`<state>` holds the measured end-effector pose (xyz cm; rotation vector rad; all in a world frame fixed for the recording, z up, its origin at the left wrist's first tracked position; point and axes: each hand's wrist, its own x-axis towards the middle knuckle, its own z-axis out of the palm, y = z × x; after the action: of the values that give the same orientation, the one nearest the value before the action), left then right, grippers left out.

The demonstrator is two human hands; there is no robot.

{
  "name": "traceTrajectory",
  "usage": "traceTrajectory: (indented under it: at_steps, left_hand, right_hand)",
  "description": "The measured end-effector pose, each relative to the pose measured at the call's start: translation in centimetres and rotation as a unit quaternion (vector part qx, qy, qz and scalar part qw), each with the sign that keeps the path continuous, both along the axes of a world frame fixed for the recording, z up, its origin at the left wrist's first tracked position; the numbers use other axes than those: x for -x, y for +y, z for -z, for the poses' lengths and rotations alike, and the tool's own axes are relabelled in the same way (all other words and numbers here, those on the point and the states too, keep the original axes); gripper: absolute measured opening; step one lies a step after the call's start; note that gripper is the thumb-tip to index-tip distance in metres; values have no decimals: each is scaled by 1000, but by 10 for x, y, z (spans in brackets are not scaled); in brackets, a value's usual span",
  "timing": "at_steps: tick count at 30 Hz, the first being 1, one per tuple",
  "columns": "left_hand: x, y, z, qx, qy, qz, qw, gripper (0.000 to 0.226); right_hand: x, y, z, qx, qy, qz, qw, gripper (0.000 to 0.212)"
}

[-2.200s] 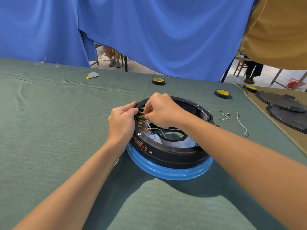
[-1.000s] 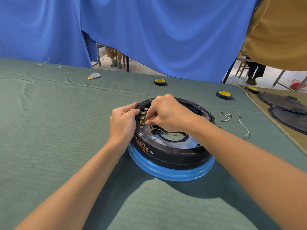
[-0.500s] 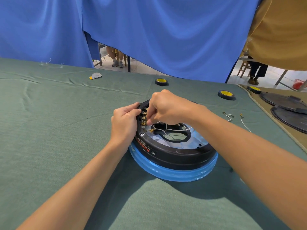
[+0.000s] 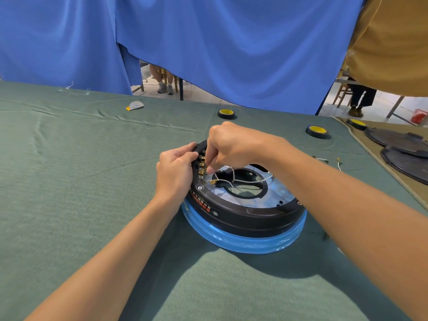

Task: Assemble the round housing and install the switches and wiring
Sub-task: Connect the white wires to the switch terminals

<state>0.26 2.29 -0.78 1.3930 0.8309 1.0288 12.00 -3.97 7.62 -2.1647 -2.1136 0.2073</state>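
Housing (image 4: 243, 214) sits at centre frame on the desk (image 4: 69, 181); left grip (image 4: 176, 167) curls over its left rim; right grip (image 4: 231, 144) pinches a wire (image 4: 234, 176) end at the brass terminals (image 4: 201, 169); pushed askew, a tab could bend or the connector slip off, I judge; counted: one housing, three tape rolls (image 4: 317, 131), two loose wires (image 4: 339, 164), two dark lids (image 4: 393, 140) at right.
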Motion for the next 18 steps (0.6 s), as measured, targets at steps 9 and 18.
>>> traceTrajectory:
  at_steps: [9, 18]
  left_hand:
    - [0, 2, 1, -6, 5, 6, 1000, 33]
    - [0, 2, 2, -2, 3, 4, 1000, 34]
  right_hand:
    - [1, 3, -8, 42, -9, -22, 999, 10]
    - [-1, 3, -6, 34, 8, -11, 999, 8]
